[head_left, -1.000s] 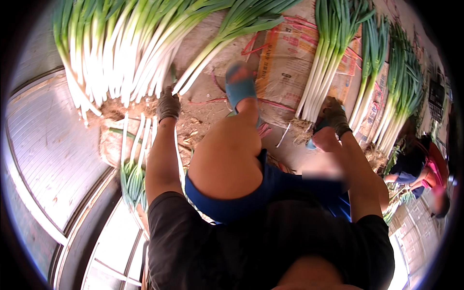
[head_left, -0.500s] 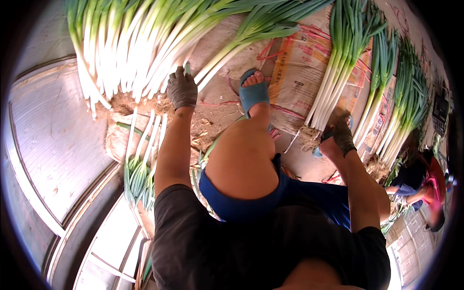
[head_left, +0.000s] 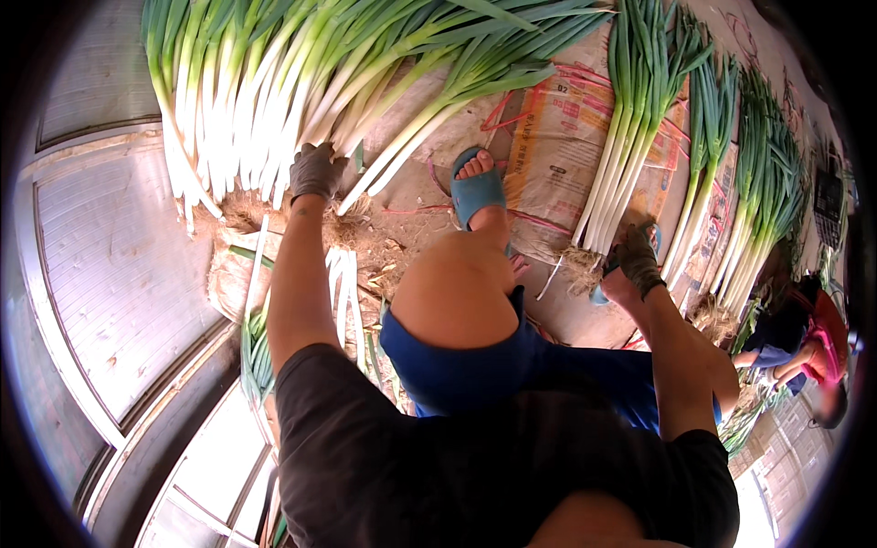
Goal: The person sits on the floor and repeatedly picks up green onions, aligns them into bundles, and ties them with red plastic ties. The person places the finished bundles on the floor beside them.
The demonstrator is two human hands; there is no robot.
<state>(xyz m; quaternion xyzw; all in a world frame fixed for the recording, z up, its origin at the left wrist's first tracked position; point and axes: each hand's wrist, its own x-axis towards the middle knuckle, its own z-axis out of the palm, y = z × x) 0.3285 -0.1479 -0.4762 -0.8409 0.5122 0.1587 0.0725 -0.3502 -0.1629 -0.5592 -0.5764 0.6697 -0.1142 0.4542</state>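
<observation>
My left hand (head_left: 317, 171), in a grey-brown work glove, is at the lower white stalks of a broad pile of long green onions (head_left: 274, 119). Its fingers curl over the stalks; the fingertips are partly hidden. Just right of this hand, a few green onions (head_left: 402, 146) lie slightly apart, roots toward me. My right hand (head_left: 639, 256), also gloved, hangs by my right foot with its fingers stretched out, holding nothing that I can see. Beside it lies a sorted row of green onions (head_left: 618, 146), with shaggy roots (head_left: 582, 265) at the near end.
Further green onions lie in bunches (head_left: 703, 173) to the right, on flattened printed sacks (head_left: 557, 155) with red twine (head_left: 512, 114). My blue sandal (head_left: 478, 194) stands between the rows. Metal-framed panels (head_left: 119, 274) line the left. A person in red (head_left: 827, 333) crouches at far right.
My left hand has shifted left along the pile, off the gap beside the separate green onions and onto white stalks. My right hand stays by the foot. The view has shifted slightly.
</observation>
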